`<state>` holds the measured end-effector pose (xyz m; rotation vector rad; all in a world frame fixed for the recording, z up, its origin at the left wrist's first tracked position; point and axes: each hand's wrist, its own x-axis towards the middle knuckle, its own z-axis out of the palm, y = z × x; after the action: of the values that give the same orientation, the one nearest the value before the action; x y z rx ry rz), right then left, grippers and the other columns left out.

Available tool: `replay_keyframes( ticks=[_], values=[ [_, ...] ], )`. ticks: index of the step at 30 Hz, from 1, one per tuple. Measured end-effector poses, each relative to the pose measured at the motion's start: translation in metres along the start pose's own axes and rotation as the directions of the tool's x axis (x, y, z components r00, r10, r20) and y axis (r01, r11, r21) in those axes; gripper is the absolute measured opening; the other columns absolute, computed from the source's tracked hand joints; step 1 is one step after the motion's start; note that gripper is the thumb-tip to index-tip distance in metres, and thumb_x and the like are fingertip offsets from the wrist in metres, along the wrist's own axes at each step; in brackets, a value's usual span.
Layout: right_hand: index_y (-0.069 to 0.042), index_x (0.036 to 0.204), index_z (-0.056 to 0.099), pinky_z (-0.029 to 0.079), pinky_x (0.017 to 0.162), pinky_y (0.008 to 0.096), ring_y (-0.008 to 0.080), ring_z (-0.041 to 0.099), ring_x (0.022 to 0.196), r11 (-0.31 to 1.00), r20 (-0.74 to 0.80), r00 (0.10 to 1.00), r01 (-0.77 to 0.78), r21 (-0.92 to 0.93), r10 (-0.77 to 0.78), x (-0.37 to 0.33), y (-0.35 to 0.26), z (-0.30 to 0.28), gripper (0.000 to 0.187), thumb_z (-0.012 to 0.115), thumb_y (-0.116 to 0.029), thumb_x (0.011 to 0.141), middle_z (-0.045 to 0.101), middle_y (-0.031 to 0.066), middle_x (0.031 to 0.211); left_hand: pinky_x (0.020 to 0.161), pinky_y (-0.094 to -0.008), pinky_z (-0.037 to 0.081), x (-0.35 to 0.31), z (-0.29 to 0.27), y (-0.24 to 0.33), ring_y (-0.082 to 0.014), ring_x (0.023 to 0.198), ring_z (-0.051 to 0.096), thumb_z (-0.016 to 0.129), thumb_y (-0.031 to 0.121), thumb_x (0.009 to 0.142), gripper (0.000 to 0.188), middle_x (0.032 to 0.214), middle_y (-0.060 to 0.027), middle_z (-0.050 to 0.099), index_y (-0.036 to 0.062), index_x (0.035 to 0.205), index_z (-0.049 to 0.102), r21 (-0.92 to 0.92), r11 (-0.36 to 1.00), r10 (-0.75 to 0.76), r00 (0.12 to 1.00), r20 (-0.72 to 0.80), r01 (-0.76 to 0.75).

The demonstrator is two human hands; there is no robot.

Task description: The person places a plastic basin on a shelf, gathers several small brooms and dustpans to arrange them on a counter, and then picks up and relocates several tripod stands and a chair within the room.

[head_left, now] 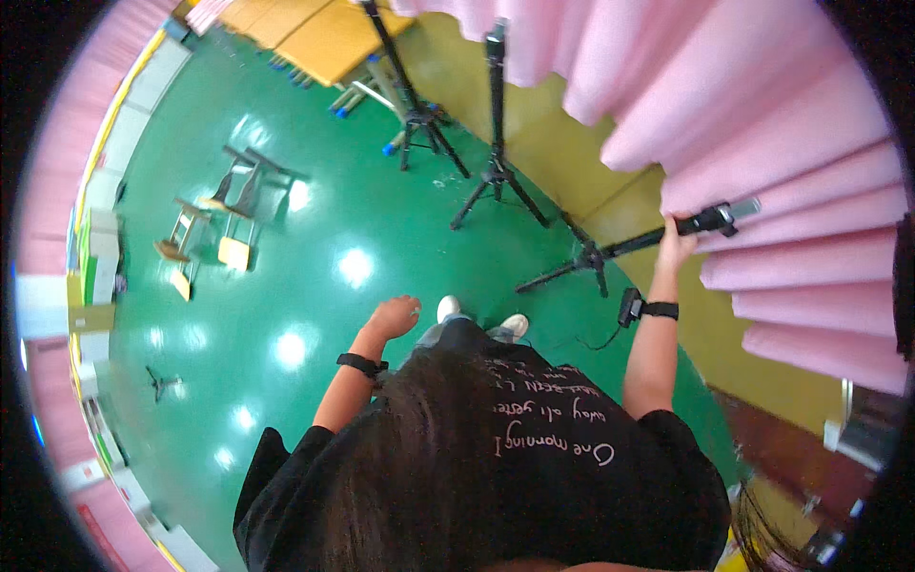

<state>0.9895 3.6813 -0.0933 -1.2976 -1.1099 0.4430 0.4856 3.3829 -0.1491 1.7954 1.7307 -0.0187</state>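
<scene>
My right hand [677, 243] is closed round the upper pole of a black tripod [639, 243], just below its head. The tripod leans well over to the right, its spread legs on the green floor and its grey-tipped top close to the pink curtain. My left hand [396, 315] hangs in front of my body above the floor, fingers loosely bent, holding nothing. A black band circles each wrist, and a small black device with a cable sits at the right one. Two more black tripods stand farther off, one [496, 114] nearer and another [416, 105] behind it.
A pleated pink curtain [762, 114] hangs along the right. Yellow-topped tables [324, 38] stand at the far end, with metal legs beside them. Chairs [233, 250] stand to the left, and a small tripod [162, 383] is lower left. Low cabinets [100, 248] line the left wall.
</scene>
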Motion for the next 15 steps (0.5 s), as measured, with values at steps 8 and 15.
replay_keyframes(
  ticks=[8,15],
  values=[
    [0.014,0.115,0.037,0.046,0.084,0.041,0.0317,0.054,0.094,0.93,-0.23,0.96,-0.223,-0.291,0.158,-0.029,-0.015,0.02,0.072,0.077,-0.015,0.063,0.05,0.0261,0.111,0.079,-0.0433,0.047,-0.047,0.021,-0.024,-0.0323,0.091,0.058,0.047,0.017,0.079,0.024,0.095,-0.014,0.061,0.0092,0.098,0.059,-0.124,0.989,-0.098,0.979,-0.181,0.076],
    [0.007,0.117,0.044,0.047,0.077,0.0418,0.0326,0.056,0.09,0.84,-0.146,0.926,-0.378,-0.389,0.348,-0.138,-0.007,0.102,0.057,0.067,-0.02,0.072,0.056,0.0217,0.105,0.08,-0.0437,0.047,-0.133,0.064,-0.098,-0.0325,0.094,0.057,0.045,0.016,0.08,0.025,0.101,-0.0141,0.06,0.009,0.099,0.059,-0.212,0.959,-0.241,0.936,-0.255,0.19]
  ],
)
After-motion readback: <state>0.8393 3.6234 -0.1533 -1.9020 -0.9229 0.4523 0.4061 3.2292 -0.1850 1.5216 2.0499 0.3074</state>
